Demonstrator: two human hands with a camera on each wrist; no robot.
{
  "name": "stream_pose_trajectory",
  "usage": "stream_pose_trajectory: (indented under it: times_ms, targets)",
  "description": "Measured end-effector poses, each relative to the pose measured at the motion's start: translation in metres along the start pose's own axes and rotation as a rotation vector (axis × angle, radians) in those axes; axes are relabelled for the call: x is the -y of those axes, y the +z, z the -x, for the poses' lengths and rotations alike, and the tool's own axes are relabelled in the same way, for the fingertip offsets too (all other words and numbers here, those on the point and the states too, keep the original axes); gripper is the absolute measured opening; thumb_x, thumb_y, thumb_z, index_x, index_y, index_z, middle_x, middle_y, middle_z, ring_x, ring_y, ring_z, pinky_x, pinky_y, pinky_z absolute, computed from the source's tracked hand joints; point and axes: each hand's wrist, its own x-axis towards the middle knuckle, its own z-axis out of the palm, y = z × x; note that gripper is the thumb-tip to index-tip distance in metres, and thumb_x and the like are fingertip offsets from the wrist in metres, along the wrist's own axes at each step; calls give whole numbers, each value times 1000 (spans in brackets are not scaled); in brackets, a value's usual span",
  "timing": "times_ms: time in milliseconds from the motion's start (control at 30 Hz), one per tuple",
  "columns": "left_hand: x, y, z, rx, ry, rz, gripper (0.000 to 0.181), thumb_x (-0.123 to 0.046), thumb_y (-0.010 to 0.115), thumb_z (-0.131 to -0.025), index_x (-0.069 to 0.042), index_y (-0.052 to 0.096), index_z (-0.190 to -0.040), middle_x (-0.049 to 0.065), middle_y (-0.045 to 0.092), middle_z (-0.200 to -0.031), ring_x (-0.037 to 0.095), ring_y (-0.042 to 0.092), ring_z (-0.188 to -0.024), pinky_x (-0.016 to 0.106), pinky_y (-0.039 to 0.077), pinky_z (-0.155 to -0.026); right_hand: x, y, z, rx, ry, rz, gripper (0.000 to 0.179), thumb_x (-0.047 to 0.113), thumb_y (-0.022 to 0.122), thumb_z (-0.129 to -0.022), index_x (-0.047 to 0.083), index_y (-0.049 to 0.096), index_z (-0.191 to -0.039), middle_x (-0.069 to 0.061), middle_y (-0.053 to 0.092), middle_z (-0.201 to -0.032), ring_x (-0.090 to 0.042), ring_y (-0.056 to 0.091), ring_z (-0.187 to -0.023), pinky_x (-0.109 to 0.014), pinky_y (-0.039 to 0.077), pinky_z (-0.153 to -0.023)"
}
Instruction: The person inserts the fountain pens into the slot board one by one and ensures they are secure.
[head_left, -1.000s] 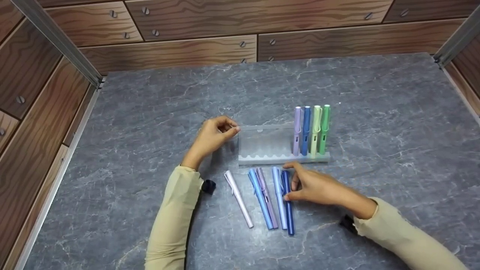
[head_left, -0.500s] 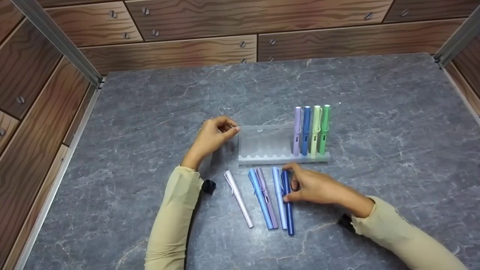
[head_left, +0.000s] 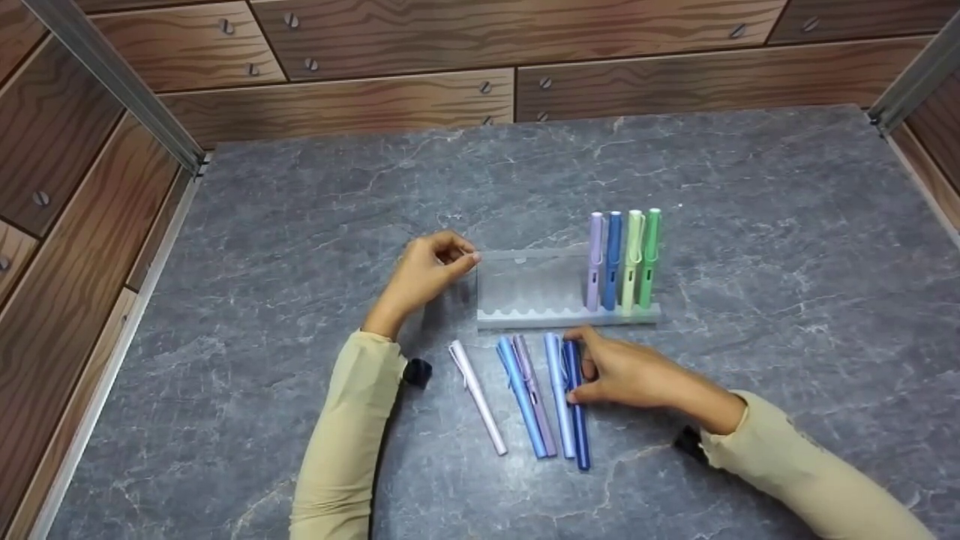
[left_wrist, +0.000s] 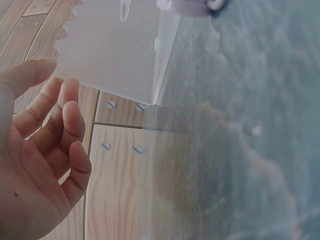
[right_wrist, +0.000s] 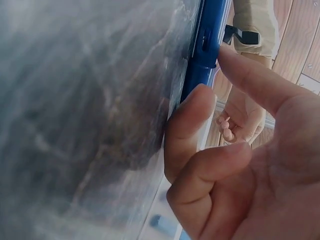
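Observation:
My left hand [head_left: 421,271] pinches the upper left corner of a clear plastic pen stand [head_left: 529,281] between thumb and index finger; the left wrist view shows the thumb and fingertips at the edge of its clear panel [left_wrist: 115,55]. My right hand [head_left: 634,371] has thumb and fingers about a dark blue pen [head_left: 578,420] lying on the table. In the right wrist view the thumb meets the dark blue pen [right_wrist: 207,35] near the cap's end, with a fingertip on its other side. A light blue pen [head_left: 559,405] lies right against it.
Upright in the stand's right end are a lilac pen [head_left: 594,259], a blue pen [head_left: 613,259], a pale green pen [head_left: 632,259] and a green pen [head_left: 649,259]. Further left lie a blue pen [head_left: 521,397], a purple pen [head_left: 536,397] and a pale pink pen [head_left: 478,397].

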Motion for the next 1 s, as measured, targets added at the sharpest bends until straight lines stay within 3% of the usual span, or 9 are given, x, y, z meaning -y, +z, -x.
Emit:
stream_pose_trajectory:
  times_ms: [600, 1000]
  targets:
    - [0, 0, 0, -5, 1, -16, 17, -21, 70, -88, -6, 71, -95, 6, 68, -83, 12, 56, -74, 23, 46, -69, -2, -2, 2, -6, -47, -35, 68, 22, 82, -72, 3, 45, -126, 1, 55, -80, -8, 46, -66, -23, 39, -59]
    - [-1, -1, 0, 3, -1, -1, 16, -21, 70, -88, -6, 71, -95, 4, 67, -81, 11, 55, -73, 24, 45, -69, 3, 0, 1, 3, 19, 49, 66, 22, 79, -73, 7, 45, -128, 3, 53, -77, -11, 45, -63, -26, 37, -55]
